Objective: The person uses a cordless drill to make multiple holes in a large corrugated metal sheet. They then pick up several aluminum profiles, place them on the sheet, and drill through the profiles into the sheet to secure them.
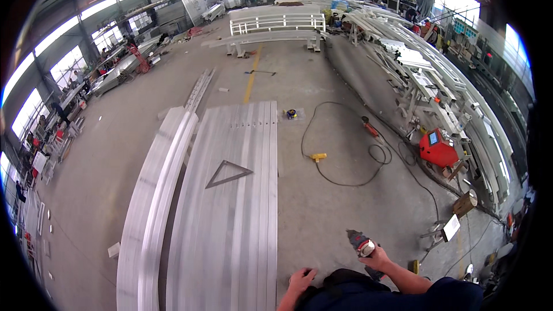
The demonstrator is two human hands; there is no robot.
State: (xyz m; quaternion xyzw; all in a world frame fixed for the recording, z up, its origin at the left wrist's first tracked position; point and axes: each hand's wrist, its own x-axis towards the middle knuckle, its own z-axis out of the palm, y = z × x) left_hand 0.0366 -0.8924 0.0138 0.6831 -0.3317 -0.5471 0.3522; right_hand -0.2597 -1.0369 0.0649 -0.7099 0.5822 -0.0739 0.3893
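Note:
My right hand (377,258) is wrapped round the grip of a cordless drill (362,243), dark with red parts, whose front end points up and to the left. To its left, my left hand (302,279) has its fingers curled in, close to the right edge of the metal profiles; whether anything is inside them is too small to make out. Long silvery aluminium profiles (224,224) lie side by side on my left, with a row of small holes near their far end. On top of them rests a grey metal set square (228,174).
Further left lie more long profiles (152,196). A cable with a yellow connector (318,157) and a red angle grinder (370,127) loops over the floor at right. Beyond it stand a red machine (439,148) and a stool (442,231). White railings (276,23) stand far ahead.

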